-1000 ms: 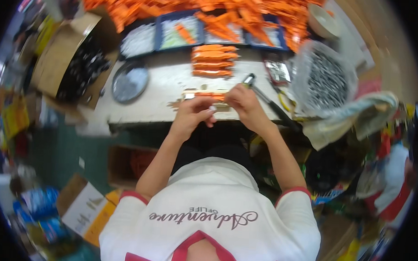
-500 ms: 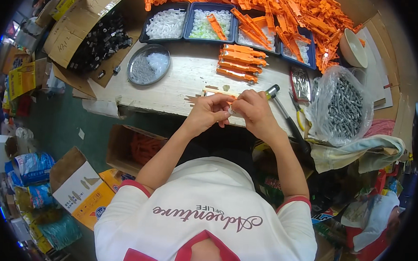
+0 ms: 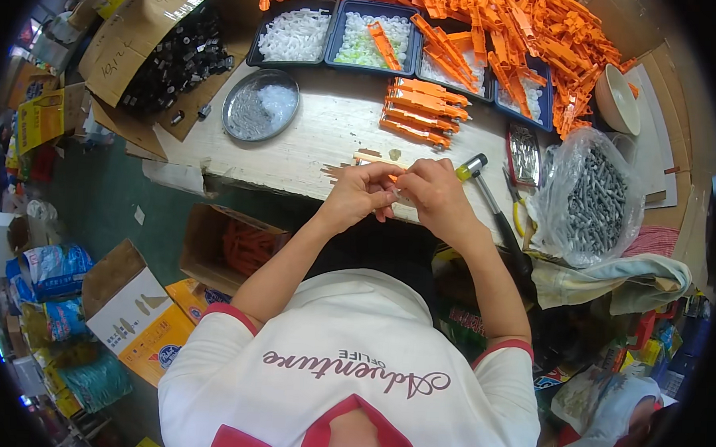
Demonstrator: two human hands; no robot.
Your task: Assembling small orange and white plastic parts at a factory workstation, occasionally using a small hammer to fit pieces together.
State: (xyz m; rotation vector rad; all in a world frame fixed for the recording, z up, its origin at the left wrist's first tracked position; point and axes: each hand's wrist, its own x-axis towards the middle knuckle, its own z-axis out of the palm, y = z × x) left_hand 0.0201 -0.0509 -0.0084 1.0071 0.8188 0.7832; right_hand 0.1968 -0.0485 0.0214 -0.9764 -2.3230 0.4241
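My left hand (image 3: 356, 195) and my right hand (image 3: 438, 197) meet over the front edge of the bench, fingers closed and fingertips together. Between them shows a bit of an orange plastic part (image 3: 393, 178); most of it is hidden by the fingers. A small whitish piece seems to sit by the fingertips, too small to name. Beyond the hands lies a neat row of orange plastic parts (image 3: 423, 113) side by side. Just right of my right hand rests a hammer (image 3: 493, 204) with a yellow-and-black head and dark handle.
Blue trays (image 3: 297, 37) of small white pieces stand at the back, beside a heap of orange parts (image 3: 542, 40). A round metal dish (image 3: 261, 105) and a carton of black pieces (image 3: 113, 61) are left. Rightward lie yellow-handled pliers (image 3: 520, 217) and a bag of grey screws (image 3: 595, 198).
The view has shifted slightly, so the bench things sit a little further right and lower. My hands stay together at the bench edge, with only small finger movement.
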